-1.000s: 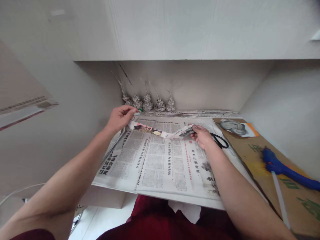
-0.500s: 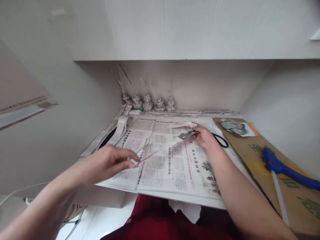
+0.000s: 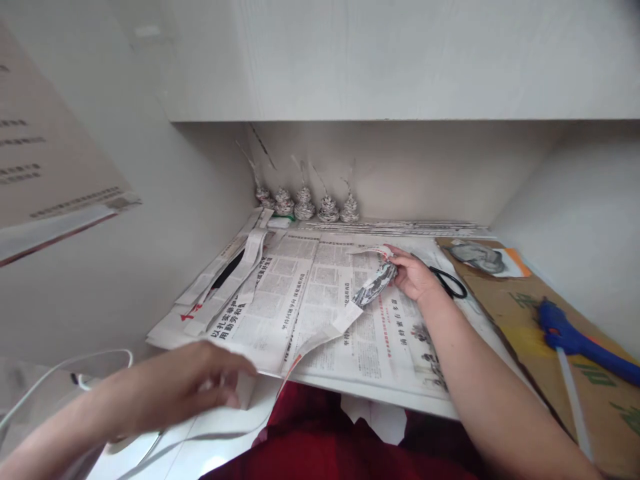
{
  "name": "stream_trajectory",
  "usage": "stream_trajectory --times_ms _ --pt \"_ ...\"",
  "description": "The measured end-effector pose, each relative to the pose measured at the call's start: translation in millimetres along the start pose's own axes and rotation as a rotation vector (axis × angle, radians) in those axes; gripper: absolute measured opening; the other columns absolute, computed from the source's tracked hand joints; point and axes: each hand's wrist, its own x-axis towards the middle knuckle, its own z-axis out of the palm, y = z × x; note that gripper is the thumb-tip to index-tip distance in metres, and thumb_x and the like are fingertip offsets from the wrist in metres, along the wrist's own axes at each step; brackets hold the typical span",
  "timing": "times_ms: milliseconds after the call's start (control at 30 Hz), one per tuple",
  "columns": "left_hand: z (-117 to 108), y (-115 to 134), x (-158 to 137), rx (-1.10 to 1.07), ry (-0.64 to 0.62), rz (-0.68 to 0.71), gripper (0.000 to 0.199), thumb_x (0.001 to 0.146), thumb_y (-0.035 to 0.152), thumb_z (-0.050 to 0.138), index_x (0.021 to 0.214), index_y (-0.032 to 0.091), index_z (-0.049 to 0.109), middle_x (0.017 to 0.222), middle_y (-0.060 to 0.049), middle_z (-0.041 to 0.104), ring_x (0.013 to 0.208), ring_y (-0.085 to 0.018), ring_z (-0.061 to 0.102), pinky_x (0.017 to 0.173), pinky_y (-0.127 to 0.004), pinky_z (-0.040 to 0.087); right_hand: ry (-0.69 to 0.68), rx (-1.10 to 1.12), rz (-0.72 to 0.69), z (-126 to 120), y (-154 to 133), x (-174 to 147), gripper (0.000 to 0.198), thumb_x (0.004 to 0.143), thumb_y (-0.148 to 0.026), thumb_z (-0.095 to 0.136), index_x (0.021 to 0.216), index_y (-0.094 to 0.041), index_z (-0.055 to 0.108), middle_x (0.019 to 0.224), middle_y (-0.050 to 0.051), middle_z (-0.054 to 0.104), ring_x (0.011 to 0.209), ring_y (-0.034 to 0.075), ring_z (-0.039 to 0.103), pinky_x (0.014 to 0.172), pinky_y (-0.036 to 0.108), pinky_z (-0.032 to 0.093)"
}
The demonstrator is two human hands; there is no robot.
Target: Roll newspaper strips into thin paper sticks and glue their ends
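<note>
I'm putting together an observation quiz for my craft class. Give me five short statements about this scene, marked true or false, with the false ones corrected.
1. The right hand holds a paper strip. True.
2. The paper strip lies entirely on the table. False: it runs past the table's front edge.
3. A blue glue gun lies on brown cardboard. True.
4. The left hand rests on the brown cardboard. False: the left hand, blurred, is near the table's front edge.
5. Only three coiled-paper figures stand at the back. False: five do.
</note>
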Motion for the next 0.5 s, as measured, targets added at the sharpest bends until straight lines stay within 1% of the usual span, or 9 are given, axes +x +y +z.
stream_trajectory --times_ms 33,67,133,200,233,267,333,433,500 --pt "-12.6 -5.1 11.7 -0.068 -0.038 -0.022 0.031 0.082 0.043 0.052 0.106 0.029 0.067 0.088 -0.003 0.070 0.075 -0.016 0.064 0.066 -0.025 0.050 -0.007 -0.018 -0.011 -0.2 1.1 0.4 0.040 0.065 -0.008 0.061 0.104 -0.019 0.063 0.066 0.000 0.064 0.048 0.013 0.056 0.038 0.023 0.043" --pt "-26.1 -12.8 25.8 -0.131 0.008 -0.042 0.033 0.082 0.045 0.052 0.106 0.028 0.066 0.095 -0.003 0.069 0.083 -0.019 0.064 0.070 -0.028 0.051 -0.010 -0.034 -0.018 -0.6 2.2 0.9 0.040 0.065 -0.009 0.061 0.104 -0.019 0.063 0.066 0.000 0.064 0.047 0.013 0.055 0.036 0.023 0.041" --pt "-53.6 -34.5 58.8 -0.244 0.234 -0.099 0.040 0.081 0.049 0.051 0.108 0.023 0.063 0.104 -0.006 0.068 0.093 -0.021 0.062 0.074 -0.030 0.050 -0.009 -0.053 -0.026 -1.5 4.4 2.2 0.039 0.065 -0.009 0.062 0.102 -0.019 0.063 0.064 -0.001 0.063 0.045 0.013 0.054 0.035 0.023 0.041" --pt "-78.7 -60.0 94.9 -0.259 0.540 -0.174 0.049 0.082 0.052 0.049 0.114 0.017 0.057 0.113 -0.008 0.064 0.099 -0.020 0.059 0.079 -0.029 0.048 -0.003 -0.059 -0.028 -2.1 5.8 3.3 0.037 0.065 -0.009 0.062 0.101 -0.019 0.063 0.063 -0.001 0.062 0.045 0.012 0.054 0.035 0.023 0.041" --pt "-89.7 -72.1 112.8 -0.199 0.659 -0.259 0.051 0.083 0.052 0.046 0.116 0.013 0.054 0.110 -0.010 0.065 0.098 -0.020 0.059 0.081 -0.028 0.046 0.001 -0.062 -0.028 -2.3 6.1 3.8 0.036 0.065 -0.009 0.063 0.100 -0.018 0.063 0.062 -0.001 0.062 0.045 0.012 0.054 0.035 0.023 0.040" --pt "-99.3 -82.9 130.1 -0.111 0.715 -0.383 0.052 0.085 0.051 0.042 0.117 0.010 0.052 0.108 -0.011 0.066 0.097 -0.019 0.059 0.083 -0.029 0.045 0.002 -0.064 -0.029 -2.3 6.1 4.0 0.036 0.065 -0.009 0.063 0.100 -0.018 0.062 0.062 -0.001 0.062 0.044 0.013 0.054 0.034 0.023 0.039" --pt "-113.5 -99.6 161.1 0.013 0.675 -0.556 0.056 0.086 0.051 0.039 0.115 0.005 0.052 0.103 -0.016 0.067 0.098 -0.024 0.058 0.085 -0.033 0.042 0.001 -0.074 -0.030 -2.0 5.6 4.3 0.035 0.065 -0.010 0.063 0.100 -0.017 0.062 0.062 -0.001 0.062 0.043 0.013 0.053 0.031 0.023 0.037" --pt "-120.4 -115.3 196.9 0.037 0.607 -0.619 0.053 0.082 0.052 0.046 0.096 0.002 0.060 0.100 -0.024 0.066 0.104 -0.033 0.057 0.086 -0.039 0.041 -0.019 -0.083 -0.016 -1.3 4.3 4.2 0.034 0.067 -0.012 0.063 0.100 -0.016 0.061 0.060 -0.001 0.061 0.042 0.013 0.052 0.030 0.022 0.034" --pt "-116.9 -123.1 213.4 0.021 0.604 -0.576 0.049 0.076 0.052 0.055 0.083 0.005 0.062 0.098 -0.025 0.065 0.104 -0.035 0.058 0.085 -0.036 0.043 -0.024 -0.077 -0.006 -0.9 3.5 4.1 0.033 0.067 -0.011 0.063 0.099 -0.016 0.061 0.060 -0.001 0.061 0.043 0.013 0.053 0.031 0.022 0.036"
